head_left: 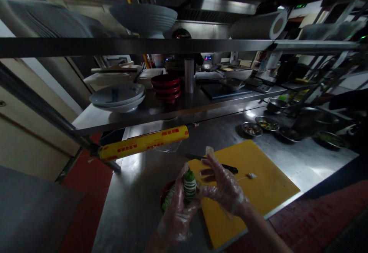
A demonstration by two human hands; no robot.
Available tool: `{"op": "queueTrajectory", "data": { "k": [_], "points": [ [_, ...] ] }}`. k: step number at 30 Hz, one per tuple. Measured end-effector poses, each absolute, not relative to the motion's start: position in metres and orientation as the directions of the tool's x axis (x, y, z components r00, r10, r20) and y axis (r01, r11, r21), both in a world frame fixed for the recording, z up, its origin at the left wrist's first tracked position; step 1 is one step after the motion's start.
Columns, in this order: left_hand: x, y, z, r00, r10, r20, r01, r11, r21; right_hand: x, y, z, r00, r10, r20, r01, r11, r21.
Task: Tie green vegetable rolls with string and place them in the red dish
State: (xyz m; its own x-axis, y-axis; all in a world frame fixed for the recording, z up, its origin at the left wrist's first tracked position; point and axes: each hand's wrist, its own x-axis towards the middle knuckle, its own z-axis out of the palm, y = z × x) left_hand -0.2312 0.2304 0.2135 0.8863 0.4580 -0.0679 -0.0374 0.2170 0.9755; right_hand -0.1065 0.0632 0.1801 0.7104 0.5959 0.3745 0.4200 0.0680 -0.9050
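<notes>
In my left hand (178,212), under a clear plastic glove, is a green vegetable with white bands (189,186), held upright between thumb and fingers. I cannot make out its exact kind. Just to its right is my right hand (225,189), also gloved, its fingers spread and the thumb side close to the vegetable. A dark red bowl (163,195) with similar green pieces sits partly hidden behind my left hand. Beyond my right hand, a black-handled knife (230,168) lies across the yellow cutting board (264,195), near a small white piece (252,176) with a thin strand.
A yellow roll (143,143) with red print hangs under the shelf (201,105). That shelf carries plates (117,96) and stacked red bowls (166,86). Metal bowls with food (266,123) stand at the right. A person's dark sleeve (350,101) shows at the right edge.
</notes>
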Motion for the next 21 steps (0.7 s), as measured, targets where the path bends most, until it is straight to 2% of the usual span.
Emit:
{"op": "queueTrajectory", "data": {
  "k": [2,5,9,11,13,17,21],
  "points": [
    [-0.232,0.235,0.206,0.895,0.435,0.103,-0.067,-0.097,0.993,-0.111,0.068,0.191,0.671,0.611,0.42,0.479,0.074,-0.875],
    [-0.232,0.243,0.196,0.883,0.346,0.319,-0.135,-0.464,0.876,-0.124,0.077,0.202,0.671,0.567,0.478,0.562,0.033,-0.827],
    [-0.235,0.25,0.199,0.765,0.147,0.627,-0.242,-0.837,0.491,-0.136,0.086,0.204,0.733,0.471,0.492,0.552,0.011,-0.834],
    [-0.237,0.251,0.206,0.726,0.056,0.685,-0.225,-0.923,0.313,-0.14,0.089,0.202,0.746,0.426,0.513,0.557,0.026,-0.83],
    [-0.239,0.249,0.214,0.713,0.027,0.7,-0.162,-0.966,0.203,-0.142,0.09,0.201,0.733,0.386,0.56,0.591,0.046,-0.805],
    [-0.238,0.244,0.22,0.696,0.017,0.718,-0.088,-0.99,0.109,-0.144,0.091,0.207,0.677,0.316,0.664,0.678,0.083,-0.731],
    [-0.235,0.243,0.22,0.712,-0.016,0.702,-0.094,-0.993,0.073,-0.143,0.089,0.21,0.702,0.345,0.623,0.63,0.107,-0.769]
  ]
}}
